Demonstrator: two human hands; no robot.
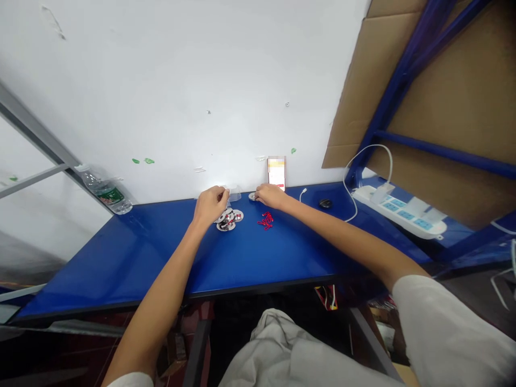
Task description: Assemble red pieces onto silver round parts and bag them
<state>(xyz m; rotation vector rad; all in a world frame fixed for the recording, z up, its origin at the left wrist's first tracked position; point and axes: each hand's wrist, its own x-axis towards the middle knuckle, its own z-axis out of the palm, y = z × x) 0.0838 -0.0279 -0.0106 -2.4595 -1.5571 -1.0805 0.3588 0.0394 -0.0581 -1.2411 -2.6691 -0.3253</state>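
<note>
My left hand (210,205) is raised just above the left part of a pile of round silver discs (226,221), some with red at the centre. Thumb and fingers are pinched together; what they hold, if anything, is too small to make out. Behind it stands a clear plastic container (234,192), partly hidden by the hand. My right hand (269,194) is at the back of the table, its closed fingertips on the edge of a round silver disc (252,196) that lies apart from the pile. Several small red pieces (266,221) lie loose between the two forearms.
A lit phone (276,173) leans on the wall behind my right hand. On the blue table (250,263) are a white cable end (303,191) and a small black object (325,203). A white power strip (399,212) sits at right, a plastic bottle (107,191) tilted at left.
</note>
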